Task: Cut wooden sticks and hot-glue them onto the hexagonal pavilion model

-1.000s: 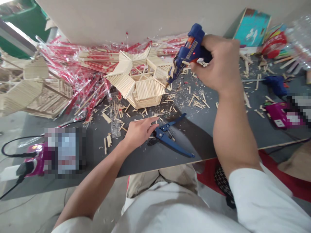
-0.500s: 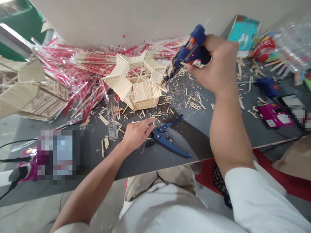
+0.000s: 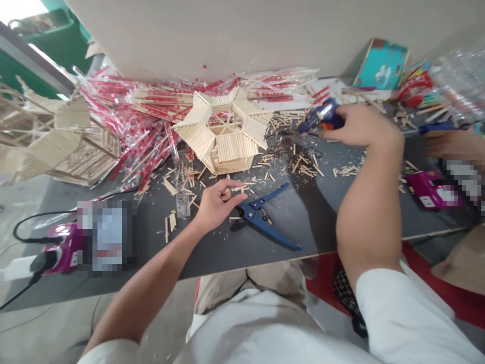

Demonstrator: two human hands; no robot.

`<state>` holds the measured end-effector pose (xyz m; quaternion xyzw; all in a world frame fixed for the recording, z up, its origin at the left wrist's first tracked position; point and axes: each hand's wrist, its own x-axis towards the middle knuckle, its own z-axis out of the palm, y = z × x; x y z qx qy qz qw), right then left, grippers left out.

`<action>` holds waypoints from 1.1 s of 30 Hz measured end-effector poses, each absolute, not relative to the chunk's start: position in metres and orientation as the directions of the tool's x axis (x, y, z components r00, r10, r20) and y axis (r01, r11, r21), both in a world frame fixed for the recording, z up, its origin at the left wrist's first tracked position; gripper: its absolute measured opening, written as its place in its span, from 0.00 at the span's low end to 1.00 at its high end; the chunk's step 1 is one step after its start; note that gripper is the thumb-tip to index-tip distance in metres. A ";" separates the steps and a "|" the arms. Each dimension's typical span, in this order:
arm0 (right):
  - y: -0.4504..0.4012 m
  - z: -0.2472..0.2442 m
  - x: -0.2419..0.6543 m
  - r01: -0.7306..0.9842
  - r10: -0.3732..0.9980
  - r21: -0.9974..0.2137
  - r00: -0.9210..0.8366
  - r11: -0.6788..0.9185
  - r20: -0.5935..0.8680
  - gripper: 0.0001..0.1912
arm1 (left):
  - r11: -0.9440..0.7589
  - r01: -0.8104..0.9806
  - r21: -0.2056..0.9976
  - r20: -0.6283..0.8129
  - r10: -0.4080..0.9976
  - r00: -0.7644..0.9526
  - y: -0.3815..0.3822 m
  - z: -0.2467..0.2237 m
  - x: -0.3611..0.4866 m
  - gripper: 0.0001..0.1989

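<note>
Your right hand clamped on blue glue gun over bench; your left hand open, just beside blue pliers, below stick pavilion.

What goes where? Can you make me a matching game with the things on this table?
Things:
1. glue gun
2. pliers
3. stick model
4. packets

Places:
A. beside the left hand
B. heaped behind the stick model
C. in the right hand
D. in front of the packets

Right pairs: 1-C, 2-A, 3-D, 4-B
</note>
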<state>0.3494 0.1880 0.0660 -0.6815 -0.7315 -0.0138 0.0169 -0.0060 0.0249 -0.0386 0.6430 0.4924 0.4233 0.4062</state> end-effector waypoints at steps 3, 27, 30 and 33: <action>0.201 0.046 0.359 0.996 0.951 0.032 -0.069 0.082 -0.301 0.16 | -0.116 0.201 0.973 0.095 0.989 0.110 0.026 -0.038 -0.006 0.17; 0.062 0.101 0.184 0.516 0.545 -0.452 -0.835 0.727 -0.078 0.10 | 0.276 -0.423 0.863 -0.111 0.921 0.374 0.031 -0.031 -0.011 0.18; 0.062 0.102 0.183 0.519 0.527 -0.366 -0.845 0.773 -0.085 0.10 | 0.291 -0.417 0.861 -0.128 0.918 0.376 0.030 -0.031 -0.009 0.20; 0.063 0.101 0.181 0.516 0.536 -0.337 -0.843 0.788 -0.038 0.12 | 0.300 -0.418 0.857 -0.161 0.928 0.336 0.029 -0.028 -0.006 0.21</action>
